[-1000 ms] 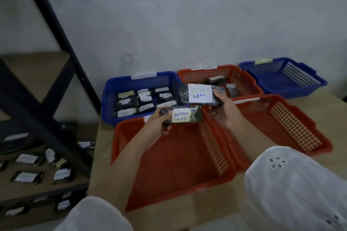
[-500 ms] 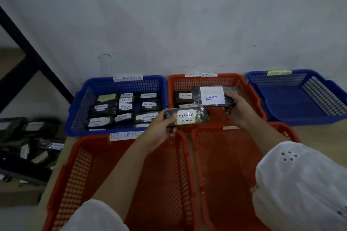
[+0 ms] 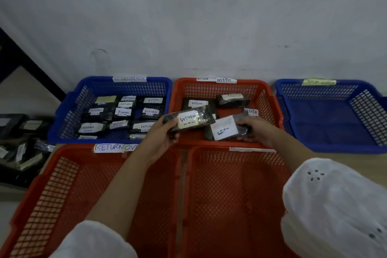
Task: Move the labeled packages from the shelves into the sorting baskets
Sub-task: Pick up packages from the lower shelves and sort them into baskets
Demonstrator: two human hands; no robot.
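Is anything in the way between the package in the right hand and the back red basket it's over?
Nothing visible. The right hand holds its white-labelled package low over the open back red basket; the packages inside lie farther back. The left hand holds a RETURN package just beside it.

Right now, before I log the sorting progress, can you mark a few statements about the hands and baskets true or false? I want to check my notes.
1. The left hand holds the package labelled RETURN. True.
2. The right hand is empty. False: it holds a white-labelled package.
3. The far left blue basket holds many labelled packages. True.
4. Every basket has packages in it. False: the far right blue basket, the near left red basket and the near right red basket show none.
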